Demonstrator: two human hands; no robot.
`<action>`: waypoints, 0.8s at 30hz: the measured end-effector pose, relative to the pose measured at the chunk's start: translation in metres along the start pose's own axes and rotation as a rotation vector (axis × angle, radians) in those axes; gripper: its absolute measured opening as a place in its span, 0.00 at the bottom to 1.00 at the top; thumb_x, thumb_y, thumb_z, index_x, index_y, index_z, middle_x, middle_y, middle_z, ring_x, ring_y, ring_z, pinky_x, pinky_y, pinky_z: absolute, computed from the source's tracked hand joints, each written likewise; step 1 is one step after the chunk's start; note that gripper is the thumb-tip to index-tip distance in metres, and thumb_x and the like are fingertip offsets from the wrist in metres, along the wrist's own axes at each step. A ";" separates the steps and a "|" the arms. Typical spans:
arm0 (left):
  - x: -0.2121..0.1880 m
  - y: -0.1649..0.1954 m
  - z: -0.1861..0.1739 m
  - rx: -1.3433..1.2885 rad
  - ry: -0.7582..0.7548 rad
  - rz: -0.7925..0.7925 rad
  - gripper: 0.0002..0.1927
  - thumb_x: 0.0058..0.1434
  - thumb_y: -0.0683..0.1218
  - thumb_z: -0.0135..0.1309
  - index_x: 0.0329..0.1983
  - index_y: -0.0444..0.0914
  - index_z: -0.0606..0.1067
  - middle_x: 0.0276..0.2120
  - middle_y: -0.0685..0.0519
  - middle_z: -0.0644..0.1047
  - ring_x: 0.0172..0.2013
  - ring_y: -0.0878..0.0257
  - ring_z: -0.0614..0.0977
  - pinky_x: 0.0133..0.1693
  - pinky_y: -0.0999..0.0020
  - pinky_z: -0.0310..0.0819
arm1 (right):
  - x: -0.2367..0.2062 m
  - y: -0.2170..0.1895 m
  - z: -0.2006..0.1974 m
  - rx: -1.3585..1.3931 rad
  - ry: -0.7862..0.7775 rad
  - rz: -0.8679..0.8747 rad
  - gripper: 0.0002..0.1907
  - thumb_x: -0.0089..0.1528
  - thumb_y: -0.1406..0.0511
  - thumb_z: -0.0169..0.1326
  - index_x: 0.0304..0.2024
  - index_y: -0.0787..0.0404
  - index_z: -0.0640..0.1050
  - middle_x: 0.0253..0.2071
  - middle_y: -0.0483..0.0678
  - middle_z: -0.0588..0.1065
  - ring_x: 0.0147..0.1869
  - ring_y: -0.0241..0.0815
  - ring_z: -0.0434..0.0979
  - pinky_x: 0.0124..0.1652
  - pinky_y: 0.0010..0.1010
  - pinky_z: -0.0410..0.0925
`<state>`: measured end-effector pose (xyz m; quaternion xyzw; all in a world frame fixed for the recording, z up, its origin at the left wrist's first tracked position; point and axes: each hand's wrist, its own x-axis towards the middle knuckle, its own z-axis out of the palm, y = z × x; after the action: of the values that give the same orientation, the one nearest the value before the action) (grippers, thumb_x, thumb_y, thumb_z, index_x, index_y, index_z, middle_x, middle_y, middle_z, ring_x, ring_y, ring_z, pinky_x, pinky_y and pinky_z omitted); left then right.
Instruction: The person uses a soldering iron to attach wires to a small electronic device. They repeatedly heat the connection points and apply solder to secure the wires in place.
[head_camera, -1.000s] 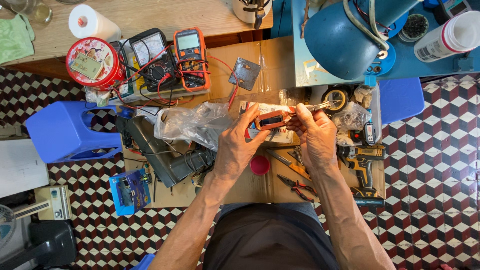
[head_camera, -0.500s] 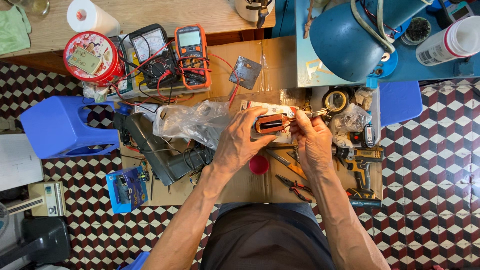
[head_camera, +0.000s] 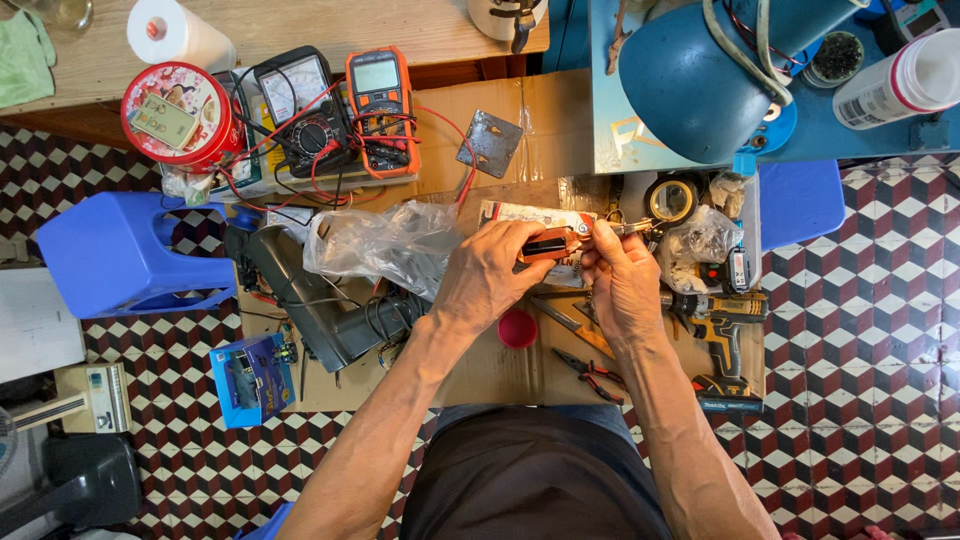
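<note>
My left hand (head_camera: 490, 275) and my right hand (head_camera: 622, 285) meet over a sheet of cardboard (head_camera: 500, 370) on the floor. Between the fingers of both hands sits a small orange and black device (head_camera: 548, 245), gripped from the left and the right. A thin metal piece sticks out past my right fingertips toward a roll of black tape (head_camera: 671, 198). Just beyond the hands lies a flat white and red package (head_camera: 520, 213). A crumpled clear plastic bag (head_camera: 375, 245) lies to the left of my left hand.
Pliers (head_camera: 592, 372), a small red cap (head_camera: 517, 328) and a cordless drill (head_camera: 722, 340) lie near my right arm. An orange multimeter (head_camera: 378, 100), an analogue meter (head_camera: 300, 105), a red tin (head_camera: 175, 110), a blue stool (head_camera: 120, 255) and a blue lamp (head_camera: 700, 80) surround the cardboard.
The orange device has tipped in my hands, and both hands have closed in tighter around it. The view has shifted slightly.
</note>
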<state>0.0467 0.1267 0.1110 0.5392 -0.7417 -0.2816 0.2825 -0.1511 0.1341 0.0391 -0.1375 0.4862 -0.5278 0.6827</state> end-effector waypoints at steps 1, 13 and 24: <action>0.001 0.000 0.001 0.013 0.000 0.003 0.19 0.57 0.47 0.66 0.49 0.37 0.76 0.41 0.46 0.81 0.44 0.50 0.83 0.46 0.58 0.79 | 0.001 0.000 0.000 0.004 -0.001 0.006 0.09 0.67 0.62 0.59 0.40 0.61 0.75 0.34 0.44 0.75 0.34 0.33 0.72 0.32 0.23 0.65; 0.008 -0.001 0.008 0.126 0.029 0.019 0.14 0.55 0.47 0.65 0.41 0.37 0.77 0.35 0.47 0.81 0.38 0.50 0.83 0.41 0.56 0.79 | 0.005 0.002 -0.005 0.014 0.011 0.054 0.10 0.67 0.62 0.59 0.40 0.62 0.75 0.35 0.46 0.75 0.34 0.34 0.73 0.31 0.24 0.67; 0.006 -0.010 0.016 0.072 0.022 -0.001 0.15 0.56 0.47 0.65 0.43 0.37 0.76 0.36 0.46 0.81 0.38 0.50 0.84 0.40 0.57 0.80 | 0.005 -0.001 -0.005 -0.027 0.007 0.068 0.10 0.67 0.62 0.58 0.43 0.63 0.76 0.35 0.46 0.76 0.32 0.34 0.74 0.28 0.22 0.66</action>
<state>0.0400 0.1200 0.0940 0.5525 -0.7479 -0.2490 0.2709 -0.1557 0.1311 0.0344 -0.1283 0.5002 -0.4980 0.6967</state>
